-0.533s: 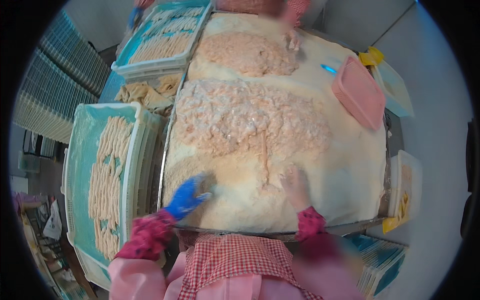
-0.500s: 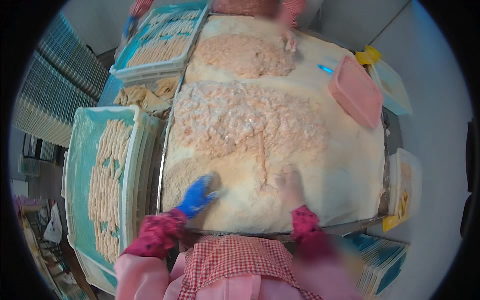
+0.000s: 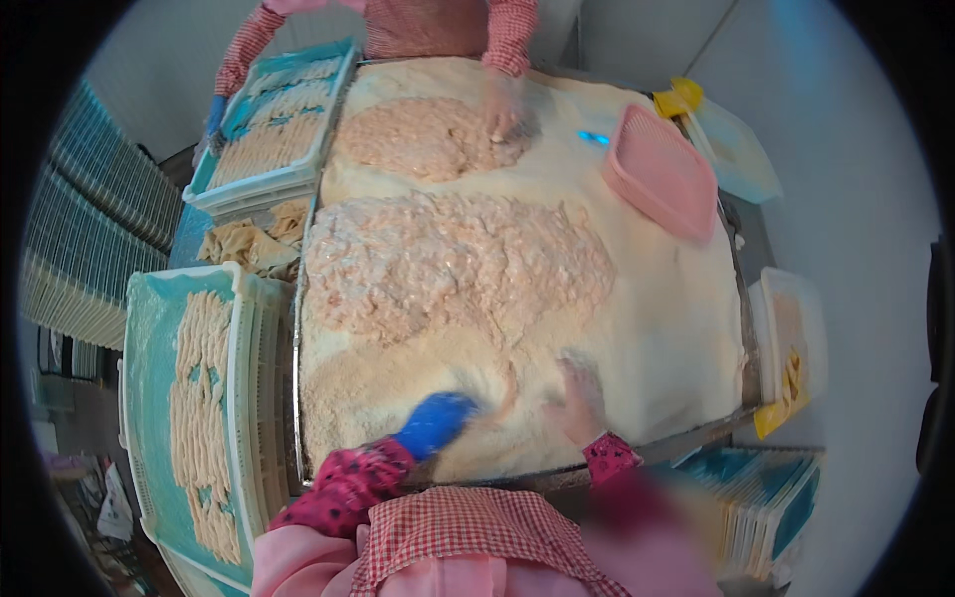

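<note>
A thin strip of pale pink raw meat (image 3: 510, 386) lies on the floured table top, running from the large wet heap of meat pieces (image 3: 438, 259) toward me. My left hand (image 3: 436, 423), in a blue glove dusted with flour, is just left of the strip's near end; motion smears its fingers. On the strip's other side, my right hand (image 3: 577, 408) hovers low over the flour, fingers apart and nothing in them. Pale flour or crumb (image 3: 348, 398) is spread thickly around both hands.
Left of the table, a stacked white crate (image 3: 239, 348) holds rows of coated strips; a similar crate (image 3: 323, 164) stands farther back. Across the table a co-worker's hand (image 3: 504, 119) touches a smaller meat heap (image 3: 418, 139). A pink basket (image 3: 662, 174) sits at the right.
My left hand has moved right toward the strip, and my right hand stays beside it with fingers spreading. The view has shifted. The co-worker's hand has moved onto the far heap.
</note>
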Demonstrator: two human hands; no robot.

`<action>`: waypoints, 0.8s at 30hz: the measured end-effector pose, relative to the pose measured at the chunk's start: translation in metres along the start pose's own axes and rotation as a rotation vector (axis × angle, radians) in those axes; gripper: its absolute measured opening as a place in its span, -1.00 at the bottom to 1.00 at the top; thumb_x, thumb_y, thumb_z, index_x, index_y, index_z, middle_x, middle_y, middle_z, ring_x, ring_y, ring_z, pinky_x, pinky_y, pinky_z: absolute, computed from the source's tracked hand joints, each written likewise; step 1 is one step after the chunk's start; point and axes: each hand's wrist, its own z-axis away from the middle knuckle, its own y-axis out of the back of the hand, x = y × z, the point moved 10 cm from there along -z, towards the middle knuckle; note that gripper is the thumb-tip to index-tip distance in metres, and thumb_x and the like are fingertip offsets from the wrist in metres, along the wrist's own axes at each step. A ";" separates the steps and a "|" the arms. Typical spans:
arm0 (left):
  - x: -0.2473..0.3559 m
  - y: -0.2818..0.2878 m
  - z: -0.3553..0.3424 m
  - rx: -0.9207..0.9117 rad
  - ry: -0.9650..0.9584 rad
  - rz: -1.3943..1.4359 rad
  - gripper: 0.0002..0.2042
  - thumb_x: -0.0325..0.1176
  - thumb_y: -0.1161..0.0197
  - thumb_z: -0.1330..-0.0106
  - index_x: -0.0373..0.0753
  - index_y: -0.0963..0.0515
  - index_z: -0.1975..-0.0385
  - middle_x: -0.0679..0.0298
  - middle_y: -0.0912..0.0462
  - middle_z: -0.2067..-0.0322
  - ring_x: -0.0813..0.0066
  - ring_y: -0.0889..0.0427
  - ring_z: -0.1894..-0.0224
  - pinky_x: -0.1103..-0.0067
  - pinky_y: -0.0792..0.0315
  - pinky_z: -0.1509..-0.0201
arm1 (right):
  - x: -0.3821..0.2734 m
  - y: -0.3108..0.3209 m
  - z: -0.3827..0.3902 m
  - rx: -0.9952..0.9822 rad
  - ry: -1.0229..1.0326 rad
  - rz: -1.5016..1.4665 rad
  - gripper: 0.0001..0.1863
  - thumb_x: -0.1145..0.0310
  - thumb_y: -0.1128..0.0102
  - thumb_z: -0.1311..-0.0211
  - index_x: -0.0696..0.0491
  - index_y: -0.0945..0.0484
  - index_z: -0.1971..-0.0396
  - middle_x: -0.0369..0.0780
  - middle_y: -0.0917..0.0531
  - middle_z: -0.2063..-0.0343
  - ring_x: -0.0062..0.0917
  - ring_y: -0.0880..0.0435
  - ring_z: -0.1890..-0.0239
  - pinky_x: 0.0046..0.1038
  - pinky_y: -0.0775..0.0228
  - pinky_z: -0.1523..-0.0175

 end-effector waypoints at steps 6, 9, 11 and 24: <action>0.021 0.029 0.013 0.010 0.168 -0.248 -0.56 -0.20 -0.16 -0.08 -0.15 -0.42 -0.01 0.19 -0.48 0.03 0.19 -0.45 0.01 0.36 -0.32 -0.04 | -0.102 -0.084 -0.008 -0.426 0.422 0.179 -0.34 0.08 -0.20 0.05 0.01 -0.28 -0.09 -0.17 -0.25 -0.16 -0.23 -0.15 -0.21 -0.01 0.23 -0.30; -0.018 0.047 0.032 0.083 0.309 -0.344 -0.56 -0.19 -0.17 -0.08 -0.13 -0.43 0.00 0.20 -0.48 0.04 0.22 -0.45 0.02 0.37 -0.31 -0.05 | -0.066 -0.072 -0.025 -0.270 0.395 0.321 -0.43 0.14 -0.19 0.06 -0.06 -0.36 -0.03 -0.22 -0.32 -0.10 -0.27 -0.20 -0.18 0.02 0.19 -0.27; -0.029 0.068 0.057 0.117 0.338 -0.385 -0.57 -0.22 -0.17 -0.07 -0.09 -0.43 0.00 0.22 -0.49 0.05 0.24 -0.46 0.04 0.38 -0.31 -0.01 | -0.013 -0.035 -0.023 -0.075 0.183 0.186 -0.56 0.24 -0.16 0.08 -0.07 -0.45 0.09 -0.22 -0.41 -0.01 -0.28 -0.28 -0.11 -0.06 0.04 -0.23; 0.004 0.020 0.019 0.470 0.791 1.605 -0.54 -0.06 -0.03 -0.29 -0.21 -0.33 -0.09 0.26 -0.44 -0.04 0.36 -0.39 -0.07 0.46 -0.32 -0.09 | -0.110 -0.044 -0.029 0.179 0.191 -0.166 -0.55 0.22 0.07 -0.17 0.02 -0.36 -0.07 -0.14 -0.33 -0.13 -0.19 -0.16 -0.24 -0.08 0.22 -0.31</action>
